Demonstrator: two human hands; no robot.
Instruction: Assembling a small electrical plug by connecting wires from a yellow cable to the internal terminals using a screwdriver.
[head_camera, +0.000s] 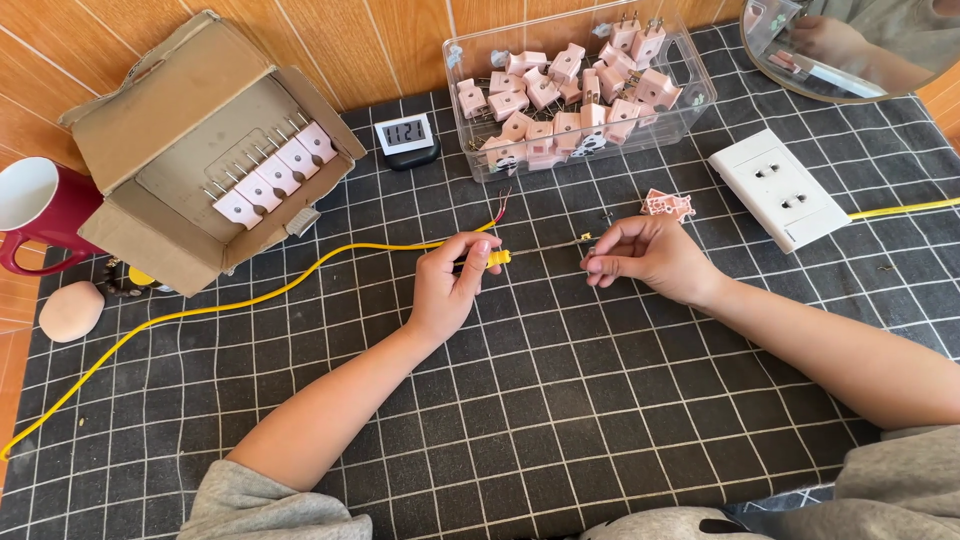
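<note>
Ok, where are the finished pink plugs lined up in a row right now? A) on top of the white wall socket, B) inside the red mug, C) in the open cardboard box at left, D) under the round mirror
C: the row of pink plugs lies prongs-up inside the open cardboard box at left, while the clear bin holds a loose heap, not a row.

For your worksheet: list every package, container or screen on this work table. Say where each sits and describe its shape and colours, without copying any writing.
Cardboard box: far left, brown, flaps open, a row of pale pink plugs inside.
Clear plastic tub: far centre by the wooden wall, rectangular, full of pink plugs.
Small digital clock: between box and tub, white frame, grey screen with dark digits, black base.
</note>
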